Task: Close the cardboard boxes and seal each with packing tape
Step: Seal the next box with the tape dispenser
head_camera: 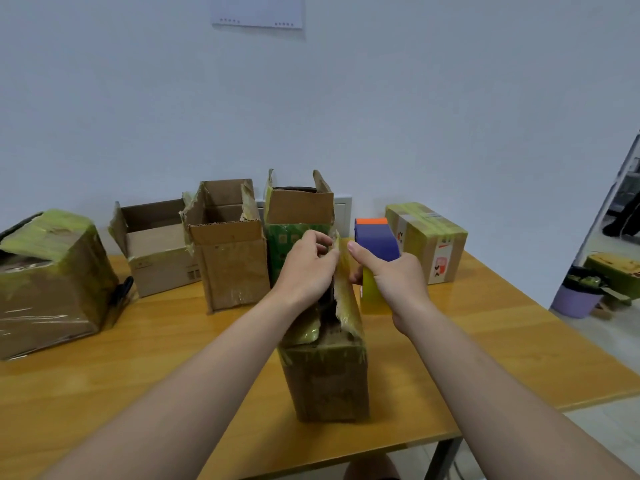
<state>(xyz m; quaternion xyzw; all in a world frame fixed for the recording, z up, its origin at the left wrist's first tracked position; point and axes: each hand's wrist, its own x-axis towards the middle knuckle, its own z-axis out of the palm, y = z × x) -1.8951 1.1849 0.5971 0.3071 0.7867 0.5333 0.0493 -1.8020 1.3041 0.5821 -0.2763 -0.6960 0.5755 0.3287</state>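
Near box: a brown box [325, 379] wrapped in old yellowish tape stands upright on the table [138, 358], close to the front edge and between the two forearms.
Flaps: the top flaps [346, 292] stand up, pressed close together, with a dark gap between them lower down.
Left hand: the left hand [304, 268] has its fingers curled over the flaps' upper edge from the left and grips them.
Right hand: the right hand [391, 275] pinches the flaps from the right, thumb pointing up against them.
Tape dispenser: a purple tape dispenser [375, 240] with an orange top and a yellow roll sits just behind the right hand.
Back row: a taped box [48, 282] far left, an open box [156, 247], a taller open box [228, 258], a green box [298, 216] with raised flaps, and a sealed box [426, 240] at the right.
Floor: a purple bin [575, 299] stands right of the table.
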